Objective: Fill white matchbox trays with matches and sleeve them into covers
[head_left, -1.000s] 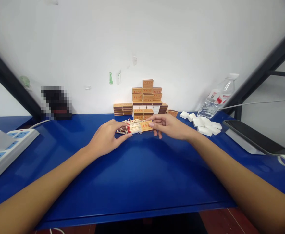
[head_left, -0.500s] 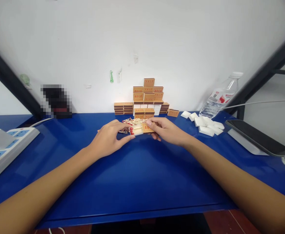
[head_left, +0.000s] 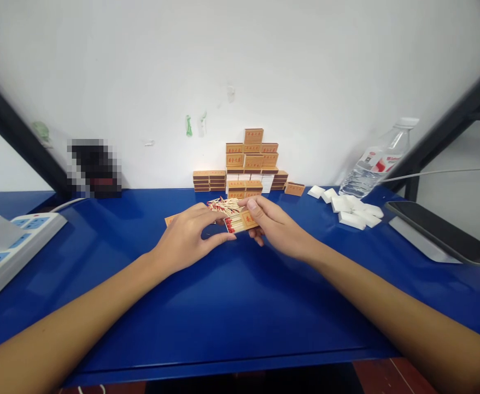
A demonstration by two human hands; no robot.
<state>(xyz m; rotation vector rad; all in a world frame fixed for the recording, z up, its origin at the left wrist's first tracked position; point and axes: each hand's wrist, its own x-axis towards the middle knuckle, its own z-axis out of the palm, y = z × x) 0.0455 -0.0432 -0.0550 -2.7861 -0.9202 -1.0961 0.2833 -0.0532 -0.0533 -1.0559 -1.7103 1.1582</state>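
My right hand (head_left: pixel 273 227) pinches an orange matchbox (head_left: pixel 244 220) whose tray sticks out to the left, full of red-tipped matches. My left hand (head_left: pixel 191 236) meets it from the left, thumb and fingers closed on the open tray end. Both hands hover just above the blue table (head_left: pixel 240 306). Behind them lies a loose pile of matches (head_left: pixel 223 205). A second orange box (head_left: pixel 170 220) peeks out behind my left hand.
Stacked orange matchboxes (head_left: pixel 250 164) stand against the white wall. White inner trays (head_left: pixel 352 212) lie at the right, beside a plastic water bottle (head_left: pixel 377 164) and a phone (head_left: pixel 443 232). A white power strip (head_left: pixel 6 243) sits at the far left.
The matchbox tray has slid further into its sleeve. Both hands have drawn slightly nearer to me and closer together.
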